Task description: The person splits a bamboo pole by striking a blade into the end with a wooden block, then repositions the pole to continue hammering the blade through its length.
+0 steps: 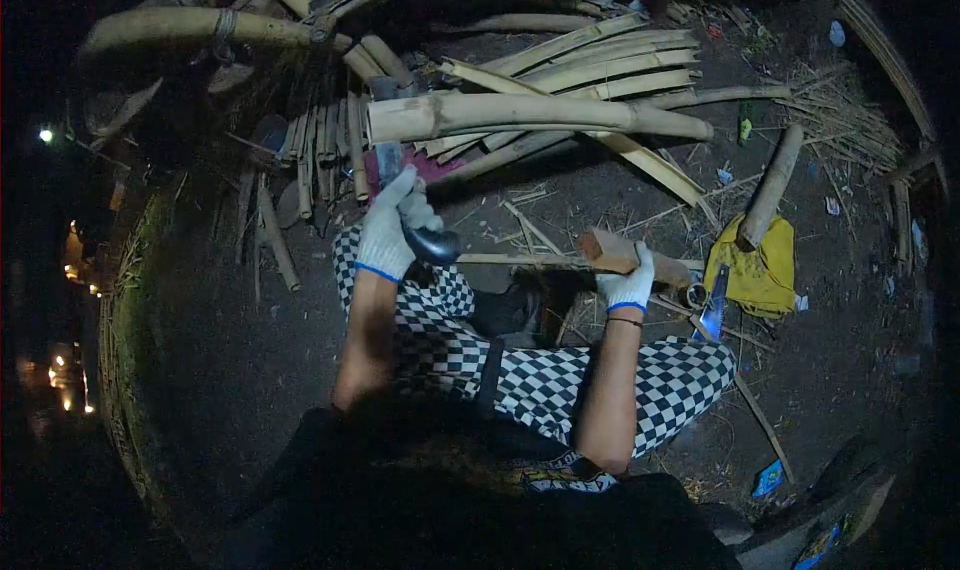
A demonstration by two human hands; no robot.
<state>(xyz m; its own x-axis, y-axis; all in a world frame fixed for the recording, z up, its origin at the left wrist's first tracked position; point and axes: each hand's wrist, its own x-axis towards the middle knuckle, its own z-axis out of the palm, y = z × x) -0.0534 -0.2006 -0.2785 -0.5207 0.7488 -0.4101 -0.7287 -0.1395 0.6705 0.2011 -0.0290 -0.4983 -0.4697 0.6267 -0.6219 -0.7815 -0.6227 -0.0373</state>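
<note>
My left hand (388, 228), in a white glove, is closed round the dark curved handle of a machete (434, 245). Its blade (388, 160) points away from me and reaches up beside the near end of a thick bamboo pole (500, 113). In my gloved right hand (628, 278) is a short wooden block (608, 251), held near its right part with the fingers wrapped round it. The two hands are apart, above my checkered trousers. Beyond them, split bamboo strips (620, 70) lie piled beside and behind the pole.
To the right, a bamboo piece (772, 185) rests on a yellow bag (758, 270), beside a saw with a blue blade (714, 308). Short bamboo pieces (322, 155) lie at the upper left. Thin strips and scraps are scattered on the dirt ground (660, 215).
</note>
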